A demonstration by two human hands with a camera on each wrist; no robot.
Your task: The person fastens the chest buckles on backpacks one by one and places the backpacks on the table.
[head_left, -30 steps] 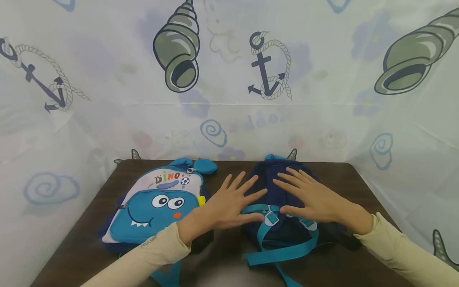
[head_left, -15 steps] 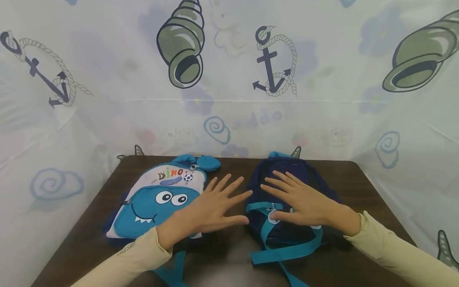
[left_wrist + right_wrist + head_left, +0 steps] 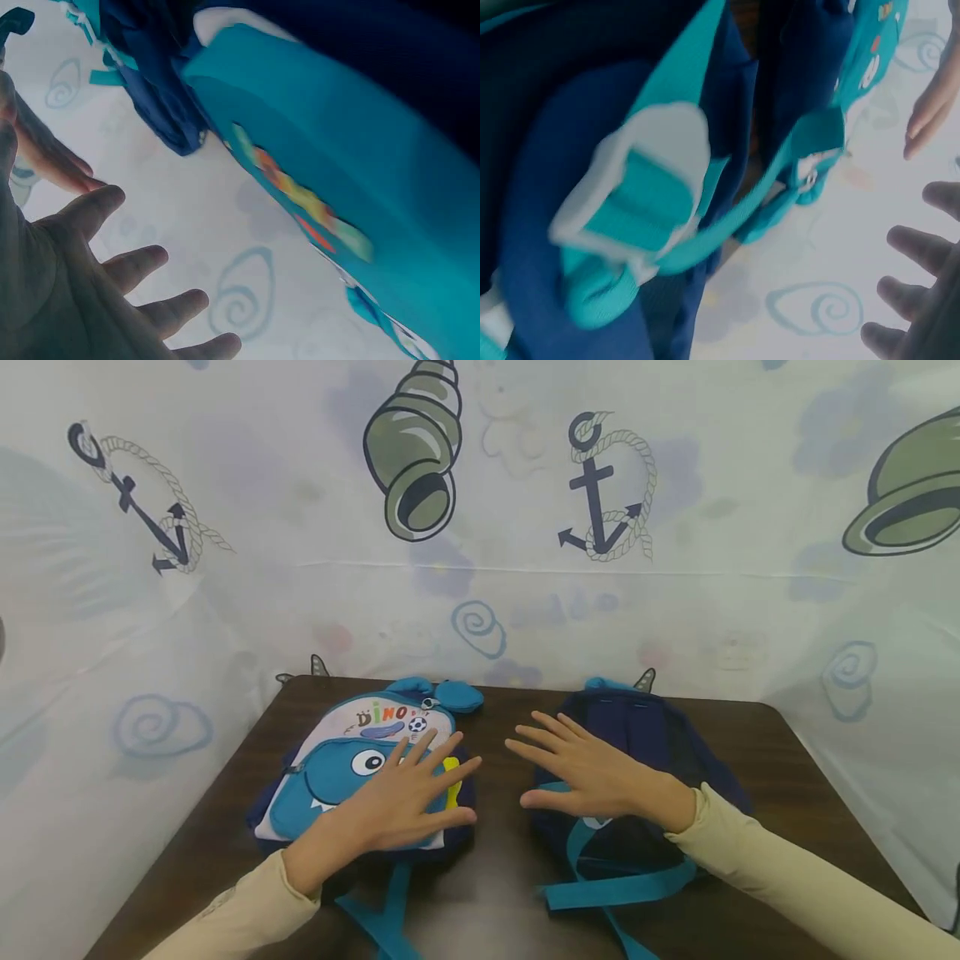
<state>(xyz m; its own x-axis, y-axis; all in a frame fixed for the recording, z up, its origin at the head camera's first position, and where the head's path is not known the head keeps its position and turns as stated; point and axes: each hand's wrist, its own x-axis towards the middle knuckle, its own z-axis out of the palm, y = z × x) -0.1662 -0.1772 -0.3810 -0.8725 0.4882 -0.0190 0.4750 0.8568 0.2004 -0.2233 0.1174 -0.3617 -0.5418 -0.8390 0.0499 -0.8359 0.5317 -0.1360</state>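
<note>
Watching from afar, I see the left grip (image 3: 397,802) and right grip (image 3: 592,768) spread wide, holding nothing; the dinosaur backpack (image 3: 333,777) and navy backpack (image 3: 626,727) lie apart on the counter (image 3: 217,827), their handling finished or unbegun, I cannot tell.

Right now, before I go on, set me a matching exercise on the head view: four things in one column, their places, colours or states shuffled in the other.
Things:
1. left hand
2. right hand
3. Dino backpack
4. table

Descriptions:
A. dark brown, under both bags
B. white and teal front with multicoloured lettering
C. fingers spread, in front of the navy backpack
D. fingers spread, hiding part of a cartoon face

Right pairs: 1-D, 2-C, 3-B, 4-A
</note>
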